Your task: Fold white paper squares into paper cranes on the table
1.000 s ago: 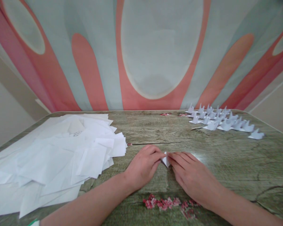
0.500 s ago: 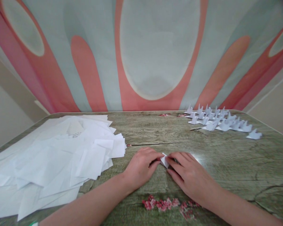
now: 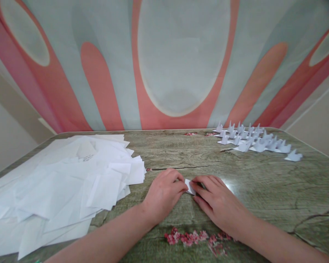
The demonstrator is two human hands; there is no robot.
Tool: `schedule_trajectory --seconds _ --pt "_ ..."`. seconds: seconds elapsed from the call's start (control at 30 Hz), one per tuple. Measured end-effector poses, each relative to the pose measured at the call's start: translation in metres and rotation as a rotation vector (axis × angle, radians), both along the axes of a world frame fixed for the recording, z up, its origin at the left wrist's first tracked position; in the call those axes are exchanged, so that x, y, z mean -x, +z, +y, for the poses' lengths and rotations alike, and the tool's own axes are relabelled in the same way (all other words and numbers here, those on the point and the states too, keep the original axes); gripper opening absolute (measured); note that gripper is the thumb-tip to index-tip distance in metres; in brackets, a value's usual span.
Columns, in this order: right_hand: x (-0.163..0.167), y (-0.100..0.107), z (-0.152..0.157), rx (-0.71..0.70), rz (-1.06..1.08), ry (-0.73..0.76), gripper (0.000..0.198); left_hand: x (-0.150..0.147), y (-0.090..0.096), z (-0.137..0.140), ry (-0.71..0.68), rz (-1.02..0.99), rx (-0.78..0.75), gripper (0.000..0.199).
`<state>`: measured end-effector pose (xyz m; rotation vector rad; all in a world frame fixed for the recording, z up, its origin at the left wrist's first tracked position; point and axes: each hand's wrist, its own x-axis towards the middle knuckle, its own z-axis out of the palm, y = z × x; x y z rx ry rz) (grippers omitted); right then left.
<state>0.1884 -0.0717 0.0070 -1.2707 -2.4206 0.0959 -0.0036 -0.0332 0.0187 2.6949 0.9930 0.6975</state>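
A small folded piece of white paper lies between my two hands, just above or on the table; the exact contact is hard to see. My left hand pinches its left corner between thumb and forefinger. From the other side, my right hand grips the right part, with fingertips over the top and the thumb low at the near edge. My right fingers cover part of the folds.
To the left spreads a large loose pile of white paper sheets. Several folded paper figures with upright points stand in rows at the back right. The wood-grain table meets a patterned wall.
My left thumb and fingers have shifted along the folded paper's left corner, and more of its white face shows. My right hand has hardly moved. The whole view has shifted slightly.
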Motion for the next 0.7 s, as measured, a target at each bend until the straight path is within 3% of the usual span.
schedule_trajectory --seconds 0.13,0.27,0.5,0.7 --pt "0.0 0.0 0.003 0.05 0.061 -0.022 0.02 -0.001 0.0 -0.005 -0.094 0.116 -0.071 0.017" --pt "-0.002 -0.002 0.007 0.119 0.169 -0.021 0.021 0.0 -0.002 -0.006 -0.146 0.13 -0.044 0.018" --pt "-0.008 -0.005 0.014 0.173 0.24 -0.026 0.021 0.0 -0.004 0.003 -0.076 -0.02 0.156 0.013" --pt "-0.008 -0.002 0.016 0.208 0.242 -0.023 0.021 -0.002 -0.001 0.005 -0.055 -0.009 0.234 0.015"
